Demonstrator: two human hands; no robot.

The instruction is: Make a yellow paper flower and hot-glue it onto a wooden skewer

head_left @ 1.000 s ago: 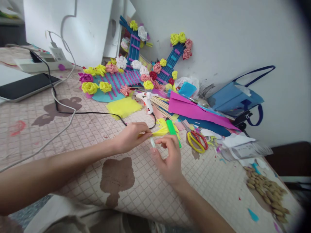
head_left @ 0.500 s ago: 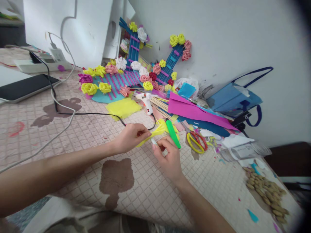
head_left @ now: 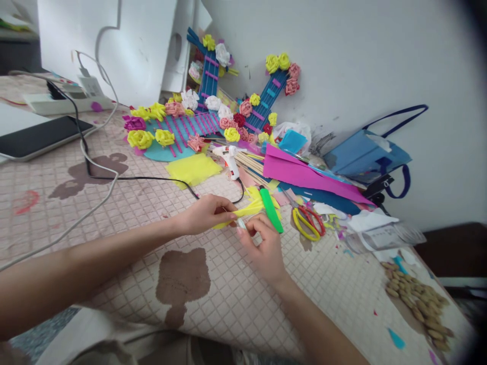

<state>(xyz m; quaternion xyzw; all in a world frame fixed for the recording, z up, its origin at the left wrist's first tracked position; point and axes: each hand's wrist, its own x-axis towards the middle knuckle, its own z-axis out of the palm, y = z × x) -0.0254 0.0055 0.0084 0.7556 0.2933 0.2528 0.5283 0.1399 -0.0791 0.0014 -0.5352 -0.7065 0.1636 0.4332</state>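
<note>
The left hand [head_left: 209,213] is pinching a yellow strip [head_left: 249,208] above the quilted tablecloth [head_left: 133,200], while the right hand [head_left: 265,243] is holding a small whitish piece [head_left: 241,223] between thumb and fingers, just beside the strip. A green object [head_left: 271,210] is lying near the right hand, and scissors [head_left: 306,223] with yellow and red handles are resting farther right. Beyond the hands, a white glue gun [head_left: 231,163] is lying beside a yellow sheet [head_left: 195,169]. Colourful flowers [head_left: 164,137] are adorning blue panels [head_left: 210,76] behind, and a blue bag [head_left: 361,154] is standing by the wall [head_left: 342,56]. Shelled-looking nuts [head_left: 416,304] are lying heaped at the right.
</note>
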